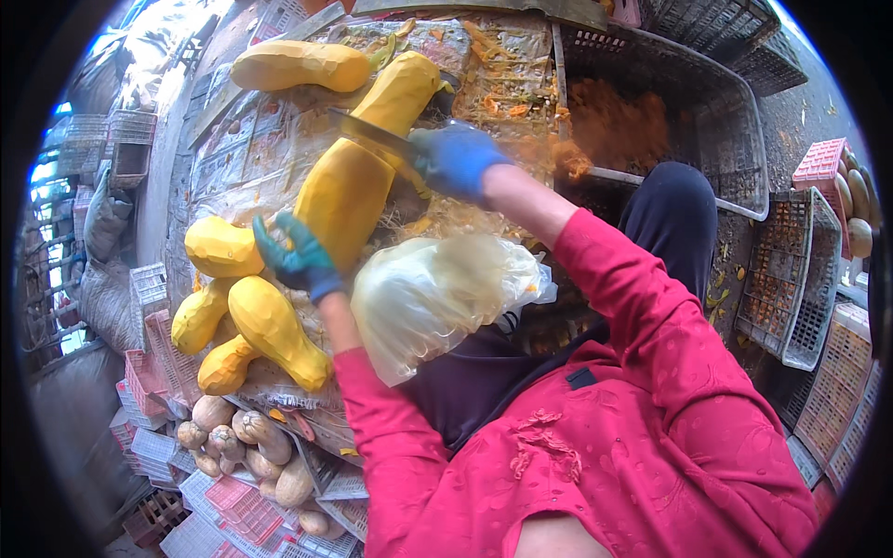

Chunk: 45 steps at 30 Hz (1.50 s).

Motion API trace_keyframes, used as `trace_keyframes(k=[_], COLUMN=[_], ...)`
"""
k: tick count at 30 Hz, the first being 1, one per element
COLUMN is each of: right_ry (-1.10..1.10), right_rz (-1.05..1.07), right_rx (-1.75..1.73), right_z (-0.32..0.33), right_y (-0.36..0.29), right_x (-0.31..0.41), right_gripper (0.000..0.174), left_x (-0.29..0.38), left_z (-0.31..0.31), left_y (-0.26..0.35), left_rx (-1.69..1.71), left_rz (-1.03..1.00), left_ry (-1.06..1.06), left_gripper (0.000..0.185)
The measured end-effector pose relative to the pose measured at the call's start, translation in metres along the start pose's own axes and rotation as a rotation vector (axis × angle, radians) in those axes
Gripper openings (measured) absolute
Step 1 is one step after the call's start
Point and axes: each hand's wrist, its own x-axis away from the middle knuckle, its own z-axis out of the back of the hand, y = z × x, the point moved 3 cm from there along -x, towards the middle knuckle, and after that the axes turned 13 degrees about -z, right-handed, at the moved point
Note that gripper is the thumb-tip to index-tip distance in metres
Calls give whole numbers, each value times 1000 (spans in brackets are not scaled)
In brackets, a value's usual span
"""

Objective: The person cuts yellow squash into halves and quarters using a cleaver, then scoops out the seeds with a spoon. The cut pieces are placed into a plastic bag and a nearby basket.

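Observation:
My right hand (457, 159), in a blue glove, grips a large knife (373, 134) by its handle. The blade lies across a big peeled yellow squash (345, 195), at a cut line between its wide lower part and its narrower upper part (398, 94). My left hand (296, 254), in a green and blue glove, is beside the squash's lower left side with fingers spread and holds nothing. Several smaller peeled squashes (275, 328) lie left of and below that hand. Another long peeled squash (300, 65) lies at the top left of the work surface.
A translucent plastic bag (425, 300) covers my lap area. At the upper right stands a black plastic crate (732, 118) with orange pulp (614, 125). Unpeeled squashes (261, 446) are piled at the lower left. Crates (788, 272) stand at the right; pulp and seeds litter the covered work surface (244, 150).

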Motion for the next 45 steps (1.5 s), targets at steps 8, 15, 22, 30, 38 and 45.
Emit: trace_keyframes(k=[8, 15, 22, 30, 38, 45], right_ry=[-477, -508, -677, -46, 245, 128], right_rz=[189, 208, 15, 118, 490, 461], right_rx=[-1182, -1198, -1301, -390, -51, 269], right_z=[-65, -90, -135, -46, 23, 7], right_y=[-12, -28, -45, -39, -140, -177], right_x=[-47, -39, -51, -19, 63, 65], right_gripper=[34, 31, 27, 18, 19, 15], left_x=[55, 53, -54, -65, -35, -18], left_z=[26, 48, 90, 17, 41, 42], left_y=[-49, -44, -8, 16, 12, 5], left_rx=[872, 1167, 140, 2, 686, 701], left_rz=[1087, 1187, 414, 84, 419, 403], left_ry=[-6, 219, 110, -54, 226, 133], left_gripper=[69, 70, 43, 34, 54, 60])
